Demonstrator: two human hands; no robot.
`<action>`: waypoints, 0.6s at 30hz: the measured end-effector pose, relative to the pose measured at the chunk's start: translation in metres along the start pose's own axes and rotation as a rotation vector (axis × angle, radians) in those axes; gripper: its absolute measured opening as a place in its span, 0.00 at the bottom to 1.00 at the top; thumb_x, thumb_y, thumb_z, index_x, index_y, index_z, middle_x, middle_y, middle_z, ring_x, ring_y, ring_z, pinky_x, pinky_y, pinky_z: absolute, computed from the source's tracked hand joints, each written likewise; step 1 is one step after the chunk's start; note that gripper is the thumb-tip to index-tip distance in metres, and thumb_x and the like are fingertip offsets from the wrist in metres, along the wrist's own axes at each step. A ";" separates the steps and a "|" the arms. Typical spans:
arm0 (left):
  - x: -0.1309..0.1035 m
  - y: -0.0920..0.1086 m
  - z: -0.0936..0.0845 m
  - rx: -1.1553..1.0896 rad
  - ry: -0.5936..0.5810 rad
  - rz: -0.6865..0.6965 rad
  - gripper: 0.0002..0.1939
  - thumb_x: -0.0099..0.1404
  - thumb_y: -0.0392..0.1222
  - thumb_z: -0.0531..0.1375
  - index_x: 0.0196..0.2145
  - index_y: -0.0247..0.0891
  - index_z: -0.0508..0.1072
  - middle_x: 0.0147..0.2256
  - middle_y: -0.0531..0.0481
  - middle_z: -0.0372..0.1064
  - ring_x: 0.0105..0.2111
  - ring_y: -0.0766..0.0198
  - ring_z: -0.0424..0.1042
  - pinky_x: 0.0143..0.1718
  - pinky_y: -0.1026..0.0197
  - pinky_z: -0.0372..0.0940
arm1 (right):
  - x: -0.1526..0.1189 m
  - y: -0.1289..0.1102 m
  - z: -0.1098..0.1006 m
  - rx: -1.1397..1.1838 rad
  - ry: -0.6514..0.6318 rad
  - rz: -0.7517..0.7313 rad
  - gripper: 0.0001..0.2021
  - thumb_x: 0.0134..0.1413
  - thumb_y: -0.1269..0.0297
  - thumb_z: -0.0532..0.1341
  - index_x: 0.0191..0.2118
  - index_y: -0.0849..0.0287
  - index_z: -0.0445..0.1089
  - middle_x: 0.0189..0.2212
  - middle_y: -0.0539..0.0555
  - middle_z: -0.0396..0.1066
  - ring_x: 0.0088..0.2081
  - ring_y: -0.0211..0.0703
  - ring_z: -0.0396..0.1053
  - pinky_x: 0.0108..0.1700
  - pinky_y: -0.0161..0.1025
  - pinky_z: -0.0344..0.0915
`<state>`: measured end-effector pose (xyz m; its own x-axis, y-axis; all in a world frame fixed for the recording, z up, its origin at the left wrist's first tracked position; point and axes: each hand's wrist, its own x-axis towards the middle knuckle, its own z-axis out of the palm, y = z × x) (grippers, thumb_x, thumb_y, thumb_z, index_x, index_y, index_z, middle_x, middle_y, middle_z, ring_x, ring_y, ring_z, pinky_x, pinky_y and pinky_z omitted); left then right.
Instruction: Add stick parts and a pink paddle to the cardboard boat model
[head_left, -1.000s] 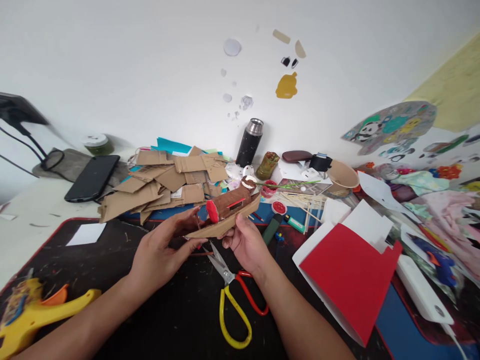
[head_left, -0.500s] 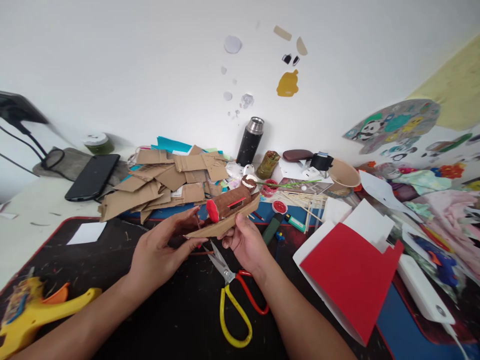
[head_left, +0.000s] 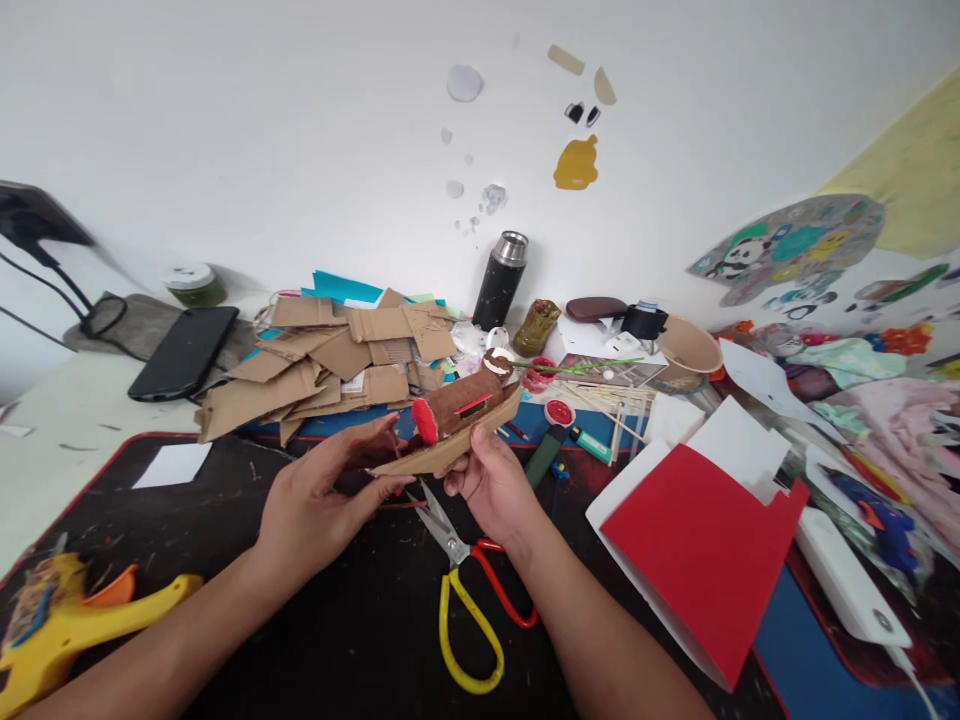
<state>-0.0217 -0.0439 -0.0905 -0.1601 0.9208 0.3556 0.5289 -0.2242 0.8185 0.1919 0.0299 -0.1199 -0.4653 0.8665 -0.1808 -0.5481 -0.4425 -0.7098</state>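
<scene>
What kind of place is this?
Likely a home craft desk: a pile of cut cardboard, scissors with one yellow and one red handle, and a yellow glue gun lie around the hands, which hold a small cardboard boat model.

1 black phone (head_left: 184, 352) | 1 black flask (head_left: 499, 290) | jar (head_left: 196, 288), apparently green

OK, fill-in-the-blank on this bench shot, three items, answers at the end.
The handles of the scissors are red and ____.
The left hand and right hand hold a model boat whose brown canopy's left end is ____.
The phone lies left of heaped pieces of ____.

Missing words: yellow; red; cardboard.
</scene>
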 end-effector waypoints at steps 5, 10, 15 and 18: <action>0.000 0.000 0.000 0.012 0.005 0.026 0.30 0.72 0.72 0.69 0.58 0.47 0.83 0.46 0.47 0.91 0.41 0.47 0.91 0.47 0.47 0.88 | -0.001 -0.001 0.001 0.005 0.008 -0.002 0.28 0.52 0.38 0.84 0.38 0.58 0.79 0.25 0.51 0.81 0.27 0.43 0.80 0.25 0.31 0.72; 0.000 0.000 0.001 0.010 0.019 0.059 0.30 0.72 0.70 0.70 0.59 0.47 0.82 0.46 0.47 0.91 0.41 0.48 0.91 0.48 0.47 0.88 | -0.001 -0.001 0.001 0.006 -0.002 0.000 0.28 0.52 0.38 0.84 0.39 0.58 0.79 0.26 0.51 0.82 0.27 0.42 0.81 0.25 0.31 0.71; -0.002 -0.002 0.002 0.013 0.013 0.027 0.30 0.72 0.70 0.70 0.59 0.47 0.82 0.48 0.46 0.91 0.41 0.49 0.91 0.46 0.49 0.88 | -0.001 -0.001 0.001 0.009 -0.002 0.004 0.28 0.51 0.38 0.84 0.39 0.58 0.80 0.27 0.51 0.82 0.27 0.41 0.80 0.25 0.31 0.71; -0.003 -0.004 0.002 0.013 0.011 -0.006 0.32 0.70 0.72 0.70 0.59 0.47 0.82 0.47 0.46 0.90 0.41 0.48 0.91 0.44 0.49 0.88 | -0.001 -0.001 0.001 -0.006 -0.007 0.001 0.27 0.54 0.38 0.83 0.39 0.58 0.79 0.26 0.51 0.82 0.27 0.42 0.80 0.25 0.32 0.71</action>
<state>-0.0216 -0.0452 -0.0954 -0.1724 0.9186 0.3557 0.5389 -0.2143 0.8147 0.1925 0.0294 -0.1183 -0.4707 0.8644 -0.1770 -0.5438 -0.4422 -0.7133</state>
